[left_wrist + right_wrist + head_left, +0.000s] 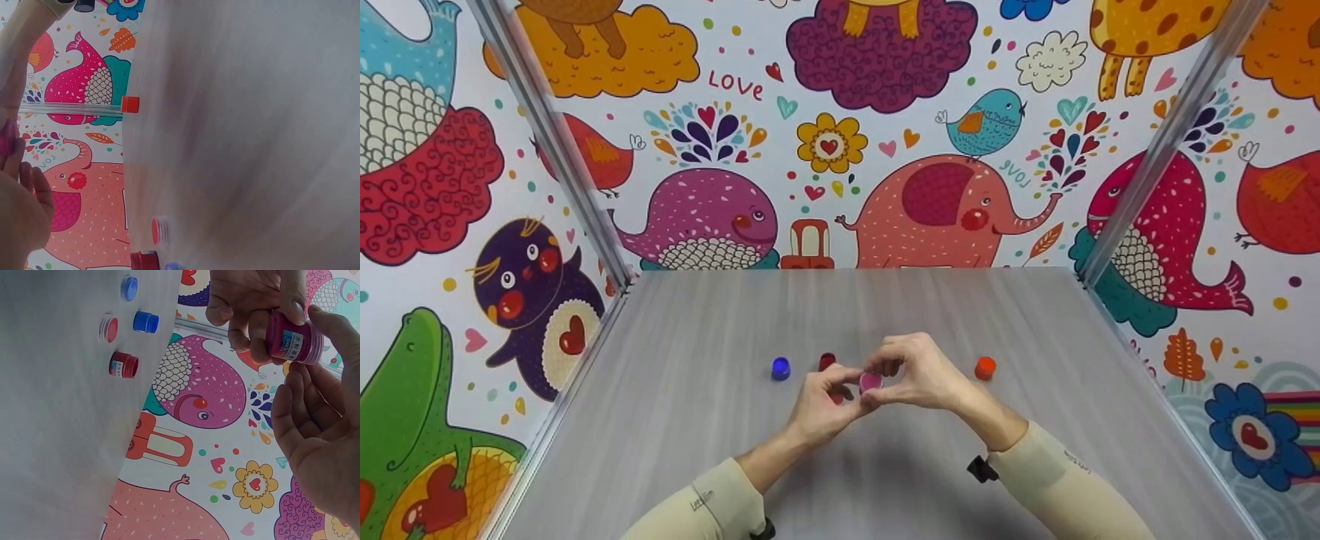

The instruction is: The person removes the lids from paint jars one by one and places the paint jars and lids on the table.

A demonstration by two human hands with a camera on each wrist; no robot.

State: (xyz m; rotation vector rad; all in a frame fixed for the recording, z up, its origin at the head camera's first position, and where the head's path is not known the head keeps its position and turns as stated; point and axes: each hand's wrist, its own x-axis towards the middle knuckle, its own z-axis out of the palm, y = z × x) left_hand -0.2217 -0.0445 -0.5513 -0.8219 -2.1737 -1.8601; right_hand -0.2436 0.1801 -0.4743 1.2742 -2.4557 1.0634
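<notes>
Head view: your left hand (pixel 825 405) and right hand (pixel 919 375) are holding the pink jar (pixel 871 384) between them, above the table (pixel 697 435).
Pink jar: it is lying tipped sideways in the right wrist view, its label (pixel 291 345) showing and its clear lid (pixel 314 347) facing your right hand.
Left fingers: they are pinching the jar's body, the thumb pressing beside the label.
Right fingers: they are pinching the lid end from opposite sides, the rest curving below.
Clear lid: you are probably working it loose; the turning direction is not showing. You are doing best by gripping only its rim, bracing the body firmly, turning evenly, and bringing the mouth upright before it parts, so nothing is spilling.
Red jar (pixel 124 365) and blue jar (pixel 146 322): they are sitting near the red lid (pixel 108 328) and blue lid (pixel 129 288), so leave elbow room.
Orange jar (pixel 985 367): it is sitting well apart, beyond your right forearm.
</notes>
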